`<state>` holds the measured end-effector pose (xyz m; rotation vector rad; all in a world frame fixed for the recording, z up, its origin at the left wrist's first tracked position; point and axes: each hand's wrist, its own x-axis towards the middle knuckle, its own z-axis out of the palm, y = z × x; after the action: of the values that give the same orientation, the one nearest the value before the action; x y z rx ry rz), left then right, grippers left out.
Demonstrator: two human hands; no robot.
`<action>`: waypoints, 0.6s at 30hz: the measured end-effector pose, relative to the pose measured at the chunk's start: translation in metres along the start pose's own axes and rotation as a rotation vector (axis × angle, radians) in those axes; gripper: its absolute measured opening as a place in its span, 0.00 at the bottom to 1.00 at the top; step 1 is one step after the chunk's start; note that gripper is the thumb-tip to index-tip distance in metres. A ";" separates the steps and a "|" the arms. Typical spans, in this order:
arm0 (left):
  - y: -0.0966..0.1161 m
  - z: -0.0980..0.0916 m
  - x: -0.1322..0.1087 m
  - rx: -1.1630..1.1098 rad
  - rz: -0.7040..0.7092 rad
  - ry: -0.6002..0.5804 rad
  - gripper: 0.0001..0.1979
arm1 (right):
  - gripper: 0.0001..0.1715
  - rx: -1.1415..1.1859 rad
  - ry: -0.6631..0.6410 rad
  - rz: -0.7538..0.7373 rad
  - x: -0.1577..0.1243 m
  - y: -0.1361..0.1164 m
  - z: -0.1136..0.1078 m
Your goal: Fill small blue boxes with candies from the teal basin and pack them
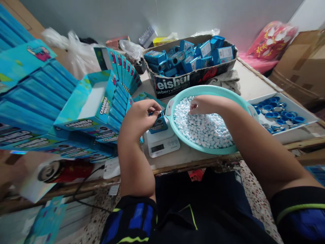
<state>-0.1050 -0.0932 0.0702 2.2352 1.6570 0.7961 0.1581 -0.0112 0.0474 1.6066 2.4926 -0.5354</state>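
My left hand [141, 115] is closed, thumb and fingers pinched at the top of a small blue box [159, 126]. This box stands on a white kitchen scale [164, 145] with a dark display. To the right is a turquoise basin [207, 90] full of small white and pale blue candies [203, 132]. Inside it, my right hand [200, 104] has its fingers curled together at the candies' surface; how many it grips is hidden.
Stacked blue display boxes [86, 101] crowd the left. Behind the basin stands a cardboard carton [175, 86] full of small blue boxes. A white tray [297, 130] with blue caps lies at right, and a red can [63, 171] lies at lower left.
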 end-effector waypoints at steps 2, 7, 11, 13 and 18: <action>-0.001 -0.001 0.000 -0.009 0.010 -0.014 0.04 | 0.13 0.012 0.003 0.000 0.001 0.001 0.001; -0.005 -0.002 0.000 -0.026 0.016 -0.069 0.05 | 0.17 -0.005 -0.015 -0.017 0.002 0.001 0.000; -0.004 0.002 -0.006 -0.063 -0.009 -0.066 0.08 | 0.17 -0.099 -0.015 -0.069 0.000 -0.001 0.009; -0.004 0.005 -0.010 -0.090 -0.005 -0.085 0.10 | 0.17 -0.157 0.018 -0.112 0.006 0.005 0.023; -0.006 0.007 -0.012 -0.029 0.053 -0.153 0.14 | 0.24 -0.310 0.159 -0.343 0.055 0.031 0.068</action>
<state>-0.1086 -0.1019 0.0577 2.2666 1.5133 0.6392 0.1568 0.0228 -0.0388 1.1590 2.8144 -0.0443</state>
